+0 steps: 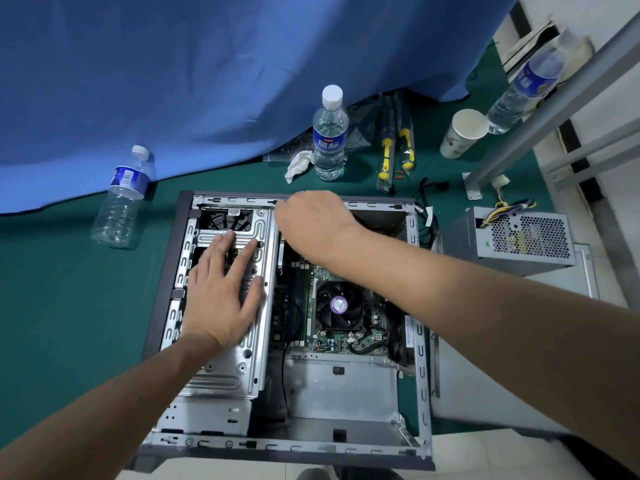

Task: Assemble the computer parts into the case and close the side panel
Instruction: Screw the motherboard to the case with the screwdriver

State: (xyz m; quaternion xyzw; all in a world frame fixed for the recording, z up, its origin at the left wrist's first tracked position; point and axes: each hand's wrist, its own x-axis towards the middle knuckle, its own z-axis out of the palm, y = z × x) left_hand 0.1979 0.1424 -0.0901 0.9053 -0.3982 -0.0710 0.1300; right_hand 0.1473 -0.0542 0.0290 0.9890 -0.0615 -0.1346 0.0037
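An open computer case (420,375) lies on its side on a green mat, with the motherboard and its black CPU fan (339,306) exposed. My left hand (221,289) rests flat with spread fingers on the silver drive cage (239,368) at the case's left. My right hand (311,220) reaches to the far top edge of the case, fingers curled downward and hidden behind the hand; what they hold cannot be seen. A grey power supply (519,240) with coloured wires sits outside the case at the right. The grey side panel (485,386) lies flat to the right of the case.
Two water bottles (329,133) (121,202) stand on the mat beyond and left of the case, a third (526,84) at the far right. A paper cup (462,133), bagged yellow-handled tools (394,150), a crumpled tissue (298,164) and a grey metal frame leg (554,98) lie beyond.
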